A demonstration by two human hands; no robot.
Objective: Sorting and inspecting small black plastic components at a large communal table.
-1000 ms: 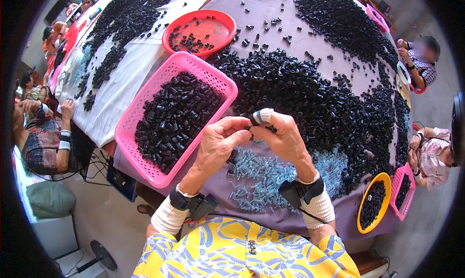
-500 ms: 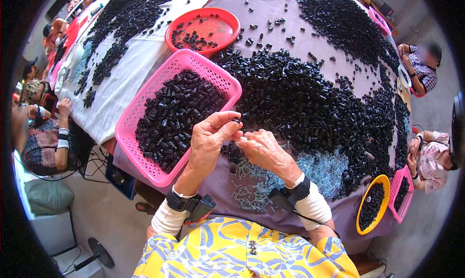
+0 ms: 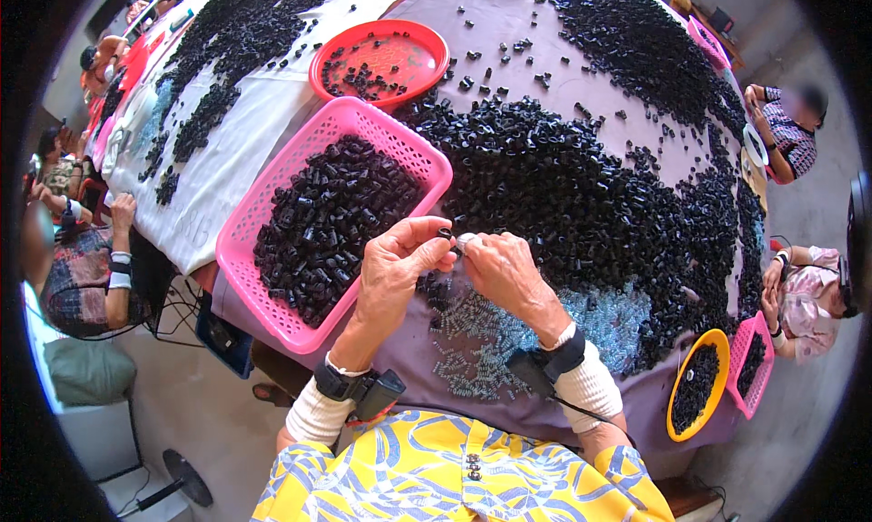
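The left hand (image 3: 395,266) and right hand (image 3: 502,269) meet fingertip to fingertip, pinching a small black piece (image 3: 446,235) between them, just above the bench (image 3: 509,31). It looks like a short dark tube, too small to tell more. The grip is slight, so I judge it could slip and vanish into the black pile (image 3: 581,195) beyond the hands. Left of them sits a pink basket (image 3: 263,204); pale springs (image 3: 472,340) lie beneath the wrists.

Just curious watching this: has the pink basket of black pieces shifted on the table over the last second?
No. The pink basket keeps its place beside the red round tray.
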